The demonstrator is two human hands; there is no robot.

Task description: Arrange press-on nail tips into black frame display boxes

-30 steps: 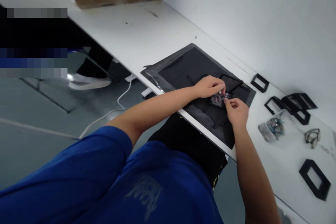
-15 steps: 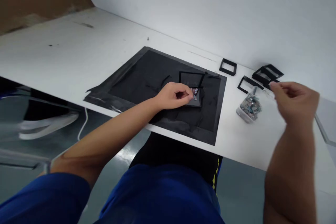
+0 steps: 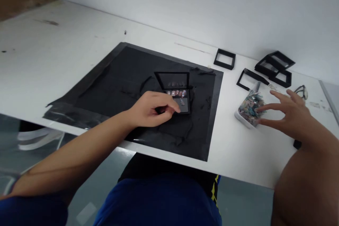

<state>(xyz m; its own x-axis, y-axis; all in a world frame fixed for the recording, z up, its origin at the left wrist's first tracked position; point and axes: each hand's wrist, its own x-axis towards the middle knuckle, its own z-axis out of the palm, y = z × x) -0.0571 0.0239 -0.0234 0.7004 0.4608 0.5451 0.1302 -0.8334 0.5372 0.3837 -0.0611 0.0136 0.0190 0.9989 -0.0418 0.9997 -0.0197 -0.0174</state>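
Observation:
A small black hinged case sits on a black mat with its lid raised. Inside, several pinkish pieces like false nails lie in a row, and a small shiny piece rests apart below them. My left hand is closed, thumb and index finger together over the case's left side; what they grip, if anything, is hidden. My right hand is open, fingers spread at the right side of a clear tub full of small multicoloured pieces.
Several black frames stand along the back right of the white table: a single frame, another lying flat and a stack. Behind my right hand lie glasses-like loops. A dark object shows partly under my right forearm.
My right hand has opened from a pinch and come down beside the tub. My left hand has drawn back to the case's left side, uncovering the row of pieces. The view has shifted.

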